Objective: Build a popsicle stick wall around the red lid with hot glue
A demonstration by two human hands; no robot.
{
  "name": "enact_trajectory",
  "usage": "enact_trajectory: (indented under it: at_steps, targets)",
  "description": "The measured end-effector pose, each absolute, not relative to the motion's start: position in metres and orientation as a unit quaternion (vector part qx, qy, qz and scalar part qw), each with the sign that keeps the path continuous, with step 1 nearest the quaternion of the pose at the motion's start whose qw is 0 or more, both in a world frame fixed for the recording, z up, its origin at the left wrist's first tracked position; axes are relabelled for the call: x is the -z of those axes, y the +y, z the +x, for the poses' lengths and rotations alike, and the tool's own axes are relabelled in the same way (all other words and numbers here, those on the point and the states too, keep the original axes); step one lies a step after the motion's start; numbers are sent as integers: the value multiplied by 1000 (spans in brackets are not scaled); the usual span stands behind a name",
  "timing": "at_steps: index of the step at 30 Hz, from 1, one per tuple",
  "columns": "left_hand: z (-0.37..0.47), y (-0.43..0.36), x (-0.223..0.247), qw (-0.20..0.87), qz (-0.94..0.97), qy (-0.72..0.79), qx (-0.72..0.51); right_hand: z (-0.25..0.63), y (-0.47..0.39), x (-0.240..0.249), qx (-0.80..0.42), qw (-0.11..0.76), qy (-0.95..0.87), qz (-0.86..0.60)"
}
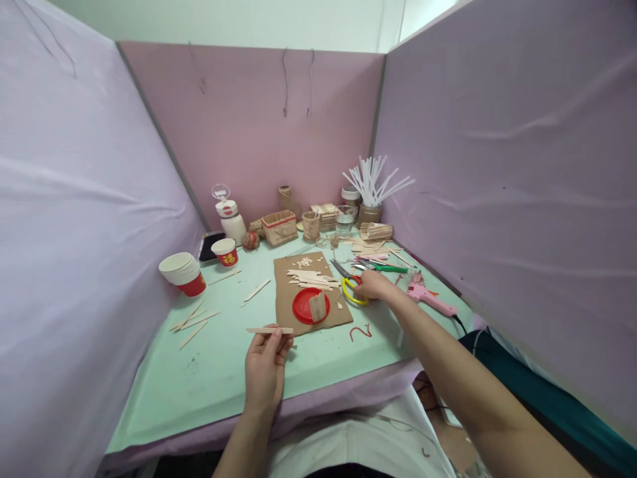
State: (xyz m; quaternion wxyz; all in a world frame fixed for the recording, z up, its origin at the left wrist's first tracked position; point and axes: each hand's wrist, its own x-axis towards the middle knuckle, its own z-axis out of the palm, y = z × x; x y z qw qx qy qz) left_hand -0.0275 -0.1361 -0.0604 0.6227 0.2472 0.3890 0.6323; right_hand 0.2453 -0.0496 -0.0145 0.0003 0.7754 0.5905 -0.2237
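Note:
Near the front of the table my left hand (pixel 267 358) pinches a flat wooden stick (pixel 259 330) that lies crosswise. Farther right, my right hand (pixel 371 285) is at the scissors (pixel 347 290) with yellow and red handles, its fingers mostly hidden from view. A cardboard sheet (pixel 284 292) between and beyond the hands bears cut wooden sticks (pixel 311 279), small wood scraps (pixel 304 263) and a red round lid (pixel 301 307). A small piece made of wooden strips (pixel 317 307) stands on that lid.
Pliers with green handles (pixel 391 268) and a pink glue gun (pixel 430 300) lie at the right. Paper cups (pixel 192 282) stand at the left. Along the back are a white bottle (pixel 233 226), a woven basket (pixel 280 229) and a jar of white sticks (pixel 369 214).

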Motion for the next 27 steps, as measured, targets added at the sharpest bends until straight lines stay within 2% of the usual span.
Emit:
enact_trajectory:
  at_steps: [8, 14, 18, 22, 27]
  targets:
    - [-26, -136, 60, 617, 246, 393, -635, 274, -55, -1, 326, -111, 528, 776]
    - [-26, -137, 59, 612, 253, 398, -635, 277, -72, 5, 420, -265, 515, 698]
    - [-26, -137, 59, 611, 244, 397, -640, 269, -95, 5, 435, -366, 522, 636]
    - [-26, -136, 61, 613, 237, 390, -645, 259, -113, 6, 371, -459, 517, 620]
    - [-27, -139, 60, 607, 214, 378, -666, 245, -139, -4, 168, -583, 511, 609]
